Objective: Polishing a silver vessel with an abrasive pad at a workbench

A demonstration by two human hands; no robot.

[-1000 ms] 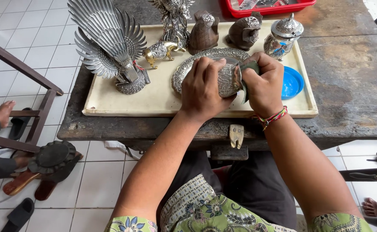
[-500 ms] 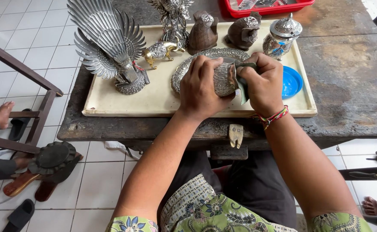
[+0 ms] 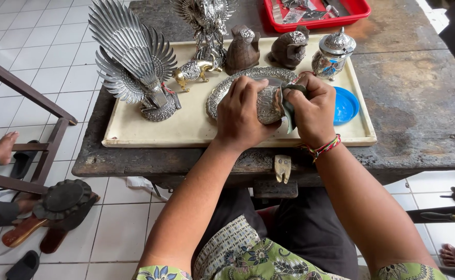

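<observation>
My left hand [image 3: 244,111] grips a small embossed silver vessel [image 3: 268,105] over the cream tray [image 3: 191,127]. Pressed against the vessel's right side is a dark cloth [image 3: 288,106], held by my right hand [image 3: 313,110], which wears a coloured thread bracelet at the wrist. Both hands hover just above an ornate oval silver dish [image 3: 226,88] lying on the tray. Most of the vessel is hidden by my fingers.
On the tray stand a silver fan-tailed bird figure [image 3: 134,57], a small gold animal [image 3: 194,70], two dark owl-like figures [image 3: 242,49], a lidded silver jar [image 3: 331,52] and a blue lid [image 3: 346,105]. A red tray [image 3: 360,10] sits behind. Another person's bare foot [image 3: 5,146] is at left.
The vessel has turned slightly in my left hand and the cloth in my right hand has shifted over its side. Everything else on the tray has stayed put.
</observation>
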